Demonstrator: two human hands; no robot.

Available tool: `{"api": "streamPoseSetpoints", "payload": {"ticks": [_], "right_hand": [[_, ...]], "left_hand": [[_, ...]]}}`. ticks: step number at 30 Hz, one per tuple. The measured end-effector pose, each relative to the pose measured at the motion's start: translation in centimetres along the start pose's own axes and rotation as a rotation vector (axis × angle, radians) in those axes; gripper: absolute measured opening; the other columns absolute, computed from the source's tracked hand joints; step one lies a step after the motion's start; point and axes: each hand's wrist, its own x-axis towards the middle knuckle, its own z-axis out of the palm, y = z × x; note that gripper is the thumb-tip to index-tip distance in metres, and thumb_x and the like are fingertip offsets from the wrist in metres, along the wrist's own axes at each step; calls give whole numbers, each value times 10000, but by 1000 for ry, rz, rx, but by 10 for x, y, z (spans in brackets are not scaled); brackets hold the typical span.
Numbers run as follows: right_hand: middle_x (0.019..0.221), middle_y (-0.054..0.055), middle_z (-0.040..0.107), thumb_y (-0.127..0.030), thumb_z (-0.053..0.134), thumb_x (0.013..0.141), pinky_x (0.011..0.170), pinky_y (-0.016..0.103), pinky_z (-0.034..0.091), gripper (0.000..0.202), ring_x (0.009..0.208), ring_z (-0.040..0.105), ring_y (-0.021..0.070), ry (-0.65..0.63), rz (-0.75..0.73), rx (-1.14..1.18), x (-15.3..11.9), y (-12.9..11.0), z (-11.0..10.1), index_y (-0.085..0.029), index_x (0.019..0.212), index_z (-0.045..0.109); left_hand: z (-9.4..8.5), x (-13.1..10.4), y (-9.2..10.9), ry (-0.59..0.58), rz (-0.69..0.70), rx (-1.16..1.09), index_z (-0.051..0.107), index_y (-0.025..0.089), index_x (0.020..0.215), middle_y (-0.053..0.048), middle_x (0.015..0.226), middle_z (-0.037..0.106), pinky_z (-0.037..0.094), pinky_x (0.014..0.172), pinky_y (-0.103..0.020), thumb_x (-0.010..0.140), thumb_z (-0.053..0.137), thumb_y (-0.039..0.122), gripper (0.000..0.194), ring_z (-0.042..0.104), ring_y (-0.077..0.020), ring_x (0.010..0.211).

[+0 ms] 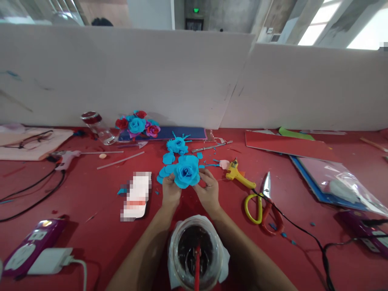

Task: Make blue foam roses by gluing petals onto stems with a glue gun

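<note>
A blue paper rose (186,171) is held up between both hands over the red table (112,246). My left hand (171,190) grips it from the left, fingers closed at its lower edge. On the opposite side my right hand (208,186) has its fingers bent round the rose's lower right edge; the fingertips are partly hidden behind the petals. Loose blue paper petals (165,171) lie just left of the rose. Behind it sits another blue paper piece (177,144) with thin strips sticking out. A yellow glue gun (241,174) rests to the right of my right hand.
A plastic cup (178,258) with a red straw stands between the forearms. Scissors (266,202) lie right, a blurred phone-like item (138,198) left. Further back are a bunch of paper flowers (137,124), a tipped glass bottle (98,127) and a white glue gun (66,159). Cables cross both sides.
</note>
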Motion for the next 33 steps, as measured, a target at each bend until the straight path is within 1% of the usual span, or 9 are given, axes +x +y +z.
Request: {"api": "streamPoseSetpoints", "payload": {"ticks": [4, 10, 12, 14, 16, 19, 25, 30, 33], "right_hand": [[860, 29, 669, -198, 670, 745, 756, 302, 489, 131, 807, 622, 185, 2, -16, 19, 0, 3, -2, -278, 764, 771], [858, 30, 663, -212, 701, 734, 745, 300, 497, 108, 805, 616, 181, -4, 1, 57, -2, 8, -2, -283, 753, 780], [850, 28, 668, -229, 730, 713, 750, 297, 502, 75, 808, 619, 179, -4, -1, 65, 0, 7, -4, -276, 745, 779], [838, 29, 679, -244, 756, 692, 739, 288, 508, 48, 796, 629, 174, -38, -5, 89, 4, 5, -8, -262, 730, 779], [829, 31, 695, -250, 763, 693, 721, 276, 511, 32, 771, 642, 166, -108, -13, 117, 8, 4, -12, -250, 719, 781], [835, 34, 712, -253, 748, 722, 718, 272, 516, 39, 766, 654, 165, -164, -38, 125, 11, 2, -17, -247, 732, 786], [826, 35, 709, -265, 736, 745, 720, 270, 520, 53, 765, 652, 163, -151, -61, 103, 8, 1, -15, -246, 735, 785], [824, 26, 690, -221, 727, 749, 700, 255, 513, 65, 756, 643, 150, -86, -98, 98, 4, 3, -12, -252, 746, 785], [821, 23, 684, -201, 710, 758, 701, 257, 508, 93, 764, 638, 149, -88, -112, 105, 2, 2, -11, -257, 737, 781]], "left_hand": [[2, -1, -5, 16, -7, -2, 578, 183, 496, 12, 562, 534, 429, 579, -280, 571, 795, 379, 302, 417, -116, 553], [2, -1, 1, 32, 35, 24, 585, 188, 513, 7, 570, 554, 442, 573, -280, 549, 800, 403, 307, 434, -126, 566], [1, -1, 2, 43, 20, 2, 580, 184, 507, 8, 559, 554, 447, 562, -271, 525, 807, 402, 316, 437, -122, 561], [-1, 0, 3, 60, -12, -42, 579, 179, 505, 11, 550, 558, 449, 548, -261, 501, 818, 391, 320, 441, -117, 555], [-2, 0, 4, 58, -34, -81, 584, 173, 498, 12, 541, 562, 450, 534, -253, 490, 827, 375, 316, 445, -112, 547], [-1, -1, 8, 3, -27, -75, 620, 168, 508, 2, 561, 592, 464, 546, -260, 501, 827, 356, 279, 469, -118, 559], [0, -2, 12, -32, -2, -43, 576, 168, 430, 17, 490, 539, 435, 508, -250, 467, 837, 338, 314, 437, -106, 519], [-1, -4, 13, -73, 34, -23, 605, 176, 475, 18, 513, 559, 440, 523, -255, 493, 827, 296, 254, 457, -117, 532], [-1, -4, 13, -45, 18, -47, 586, 178, 457, 16, 514, 554, 434, 519, -260, 472, 836, 289, 274, 449, -116, 523]]}}
